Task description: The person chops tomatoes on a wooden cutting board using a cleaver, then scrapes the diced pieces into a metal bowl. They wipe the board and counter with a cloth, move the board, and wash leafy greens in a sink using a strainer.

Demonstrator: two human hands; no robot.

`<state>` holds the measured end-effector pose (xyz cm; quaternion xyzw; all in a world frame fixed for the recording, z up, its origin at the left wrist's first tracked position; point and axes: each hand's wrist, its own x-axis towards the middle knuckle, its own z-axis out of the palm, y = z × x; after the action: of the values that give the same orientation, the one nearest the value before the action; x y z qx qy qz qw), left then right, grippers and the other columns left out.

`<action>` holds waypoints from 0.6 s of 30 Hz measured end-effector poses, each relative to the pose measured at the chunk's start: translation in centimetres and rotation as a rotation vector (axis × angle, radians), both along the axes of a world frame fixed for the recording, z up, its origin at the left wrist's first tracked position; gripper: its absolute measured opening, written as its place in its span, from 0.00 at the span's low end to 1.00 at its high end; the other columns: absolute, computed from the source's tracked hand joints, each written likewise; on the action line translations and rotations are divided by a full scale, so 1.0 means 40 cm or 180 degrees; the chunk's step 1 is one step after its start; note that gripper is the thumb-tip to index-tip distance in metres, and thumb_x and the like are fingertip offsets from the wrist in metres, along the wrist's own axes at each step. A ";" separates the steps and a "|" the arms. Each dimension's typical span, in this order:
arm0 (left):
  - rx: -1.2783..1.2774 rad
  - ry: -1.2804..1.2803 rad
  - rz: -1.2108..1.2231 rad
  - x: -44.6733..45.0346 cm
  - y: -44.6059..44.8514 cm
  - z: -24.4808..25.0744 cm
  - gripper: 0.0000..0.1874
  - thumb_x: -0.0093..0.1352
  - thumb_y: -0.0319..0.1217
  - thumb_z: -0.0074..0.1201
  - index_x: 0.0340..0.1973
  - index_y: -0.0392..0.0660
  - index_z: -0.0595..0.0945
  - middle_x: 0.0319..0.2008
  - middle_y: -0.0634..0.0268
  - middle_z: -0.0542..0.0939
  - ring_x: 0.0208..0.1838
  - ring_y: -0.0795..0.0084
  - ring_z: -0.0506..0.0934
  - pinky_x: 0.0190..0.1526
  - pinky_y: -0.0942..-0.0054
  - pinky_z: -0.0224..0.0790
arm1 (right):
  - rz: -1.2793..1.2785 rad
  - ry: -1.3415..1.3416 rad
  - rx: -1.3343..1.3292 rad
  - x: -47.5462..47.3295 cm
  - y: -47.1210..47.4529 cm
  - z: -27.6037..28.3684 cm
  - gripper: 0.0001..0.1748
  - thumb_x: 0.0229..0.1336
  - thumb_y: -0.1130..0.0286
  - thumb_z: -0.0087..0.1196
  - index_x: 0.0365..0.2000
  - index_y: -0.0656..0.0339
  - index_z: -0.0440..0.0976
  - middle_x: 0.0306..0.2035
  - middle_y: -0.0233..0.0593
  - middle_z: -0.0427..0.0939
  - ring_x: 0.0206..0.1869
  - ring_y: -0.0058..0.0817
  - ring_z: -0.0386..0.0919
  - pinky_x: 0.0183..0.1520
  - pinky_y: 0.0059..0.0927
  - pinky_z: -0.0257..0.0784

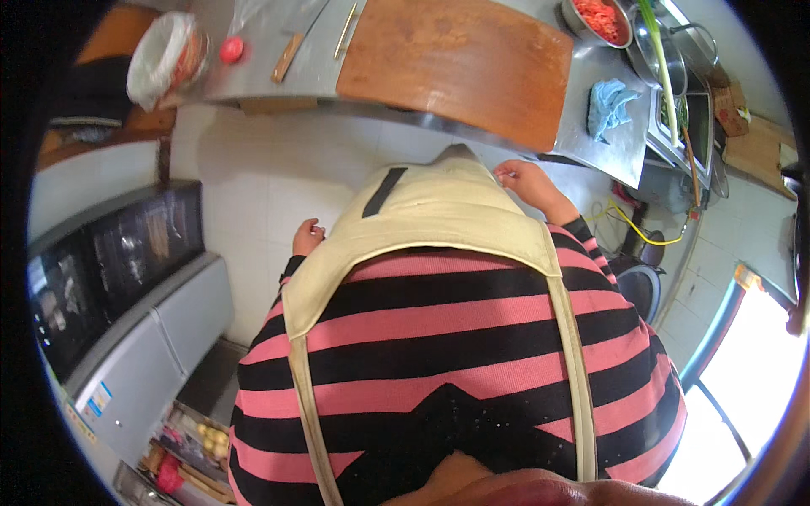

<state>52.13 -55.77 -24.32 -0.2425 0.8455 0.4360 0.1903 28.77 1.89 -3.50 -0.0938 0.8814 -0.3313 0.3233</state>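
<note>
My left hand [309, 238] hangs low beside my body, fingers loosely bent, and I see nothing in it. On the other side, my right hand [533, 186] is next to the edge of my cream apron [436, 205]. Its fingers are slightly curled with no object visible in them; whether they touch the apron cloth is unclear. Before me on the metal counter lies a large wooden cutting board [455, 63], which neither hand touches. A knife with a wooden handle [288, 58] and a thin brass-coloured rod [345, 31] lie left of the board.
Left on the counter are a red round item [232, 49] and a plastic-lined container [158, 63]. Rightward are a metal bowl of chopped red food [598, 22], a blue cloth [610, 109], a scallion [661, 69] across a pot, and a sink [701, 126]. A chest freezer [152, 354] stands behind left.
</note>
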 end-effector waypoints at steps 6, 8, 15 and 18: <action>0.0394 -0.0642 0.0819 0.382 -0.078 -0.065 0.22 0.70 0.34 0.59 0.57 0.37 0.80 0.37 0.54 0.85 0.34 0.63 0.84 0.39 0.65 0.77 | 0.0755 -0.0394 0.0686 0.107 -0.079 -0.094 0.16 0.62 0.59 0.57 0.41 0.57 0.85 0.40 0.51 0.86 0.44 0.51 0.84 0.49 0.46 0.77; 0.0482 -0.0816 0.1147 0.521 -0.103 -0.073 0.21 0.70 0.33 0.59 0.57 0.37 0.79 0.37 0.54 0.85 0.33 0.64 0.84 0.37 0.66 0.77 | 0.0784 -0.0737 0.0807 0.147 -0.100 -0.120 0.16 0.61 0.57 0.58 0.40 0.57 0.85 0.39 0.51 0.86 0.44 0.51 0.84 0.48 0.46 0.77; 0.1140 -0.0937 0.2407 0.837 -0.088 -0.186 0.19 0.71 0.30 0.59 0.56 0.36 0.78 0.36 0.55 0.84 0.30 0.66 0.83 0.31 0.69 0.76 | 0.1039 -0.0675 0.1227 0.157 -0.154 -0.151 0.15 0.59 0.59 0.57 0.38 0.57 0.85 0.34 0.50 0.86 0.38 0.47 0.86 0.45 0.42 0.78; 0.1723 -0.0981 0.3075 0.883 -0.060 -0.243 0.18 0.72 0.29 0.59 0.55 0.35 0.77 0.36 0.55 0.84 0.29 0.67 0.83 0.28 0.70 0.75 | 0.1151 -0.0641 0.1234 0.123 -0.189 -0.155 0.13 0.60 0.64 0.55 0.39 0.58 0.84 0.35 0.48 0.87 0.34 0.41 0.87 0.44 0.39 0.79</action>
<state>87.44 -58.16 -34.05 -0.6047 0.4595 0.6340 0.1459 33.68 -5.67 -9.71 -0.1525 0.8607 -0.1011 0.4751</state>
